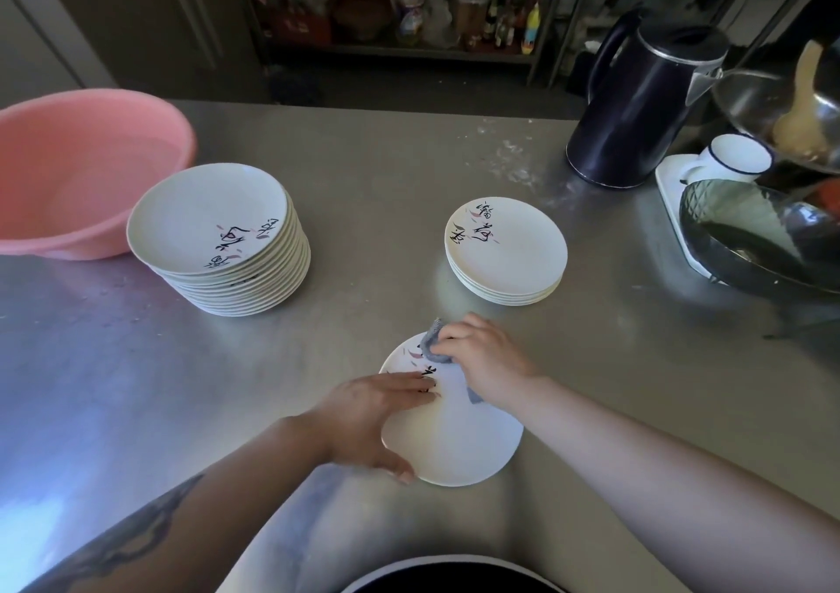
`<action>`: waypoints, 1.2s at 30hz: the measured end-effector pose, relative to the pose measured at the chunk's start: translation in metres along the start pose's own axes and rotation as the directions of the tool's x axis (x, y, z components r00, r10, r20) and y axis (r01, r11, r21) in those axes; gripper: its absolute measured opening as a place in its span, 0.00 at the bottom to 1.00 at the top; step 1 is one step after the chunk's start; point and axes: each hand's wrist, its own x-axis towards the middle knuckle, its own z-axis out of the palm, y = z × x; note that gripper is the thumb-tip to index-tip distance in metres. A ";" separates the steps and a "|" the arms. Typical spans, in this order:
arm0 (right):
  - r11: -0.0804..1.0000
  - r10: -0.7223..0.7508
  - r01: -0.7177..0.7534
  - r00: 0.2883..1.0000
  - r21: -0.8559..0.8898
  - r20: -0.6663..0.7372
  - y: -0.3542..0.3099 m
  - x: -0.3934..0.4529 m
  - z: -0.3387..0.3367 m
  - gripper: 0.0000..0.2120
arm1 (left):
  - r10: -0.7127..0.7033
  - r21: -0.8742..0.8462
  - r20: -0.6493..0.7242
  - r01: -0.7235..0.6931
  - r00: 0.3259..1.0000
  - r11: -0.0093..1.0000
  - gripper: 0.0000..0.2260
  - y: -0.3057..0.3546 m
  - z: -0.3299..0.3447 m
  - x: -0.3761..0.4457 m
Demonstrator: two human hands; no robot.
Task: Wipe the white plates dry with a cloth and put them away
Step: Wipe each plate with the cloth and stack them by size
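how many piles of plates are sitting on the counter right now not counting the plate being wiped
2. The tall stack stands at the left, beside the pink basin. The short stack stands right of centre, in front of the dark kettle. None looks hidden.

left grip (pixel 382 415) flat, right grip (pixel 482 356) curled

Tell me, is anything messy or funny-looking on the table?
Mostly tidy. The tall stack of plates leans a little, its top plates shifted toward the pink basin. Whitish smudges mark the metal table near the dark kettle. No plate looks broken.
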 end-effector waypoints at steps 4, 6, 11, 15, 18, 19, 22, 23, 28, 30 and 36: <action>0.998 0.053 -0.052 0.999 0.027 -0.010 0.000 -0.012 -0.005 0.31 | -0.031 -0.029 -0.081 0.028 0.996 0.999 0.45 0.002 0.010 -0.003; 0.994 0.111 -0.111 0.993 -0.004 0.049 0.003 -0.021 -0.014 0.30 | -0.045 -0.056 -0.126 0.039 0.991 0.998 0.45 0.005 0.015 -0.005; 0.982 0.176 -0.180 0.982 0.051 0.074 0.013 -0.051 -0.010 0.28 | -0.155 -0.100 -0.270 0.132 0.950 0.986 0.44 0.028 0.038 -0.012; 0.967 0.163 -0.172 0.985 0.187 0.061 0.022 -0.052 0.003 0.31 | -0.132 -0.053 -0.271 0.122 0.953 0.991 0.44 0.038 0.037 -0.015; 0.968 0.097 -0.105 0.994 0.226 0.048 0.031 -0.040 0.006 0.25 | -0.031 0.002 -0.122 0.031 0.992 1.000 0.47 0.024 0.012 -0.009; 0.967 0.074 -0.083 0.996 0.239 0.045 0.032 -0.036 0.003 0.24 | -0.001 0.041 -0.053 0.003 0.999 0.999 0.48 0.019 0.003 -0.005; 0.957 0.044 -0.055 0.998 0.284 0.046 0.032 -0.028 -0.006 0.22 | 0.011 0.128 0.069 -0.020 0.998 0.992 0.50 0.007 -0.006 0.000; 0.957 0.045 -0.058 0.998 0.284 0.049 0.032 -0.027 -0.006 0.23 | 0.006 0.125 0.069 -0.015 0.998 0.992 0.50 0.003 -0.003 0.000; 0.965 0.093 -0.090 0.996 0.245 -0.002 0.031 -0.037 0.004 0.25 | 0.028 0.126 0.009 -0.029 1.000 0.992 0.50 0.002 0.011 -0.003; 0.967 0.135 -0.129 0.991 0.217 -0.013 0.030 -0.048 0.006 0.25 | -0.015 0.101 -0.007 0.015 1.000 0.995 0.52 0.008 0.014 -0.004; 0.956 0.157 -0.136 0.985 0.258 -0.064 0.033 -0.070 0.020 0.25 | -0.123 0.013 -0.152 0.126 0.981 0.992 0.45 0.044 0.049 -0.009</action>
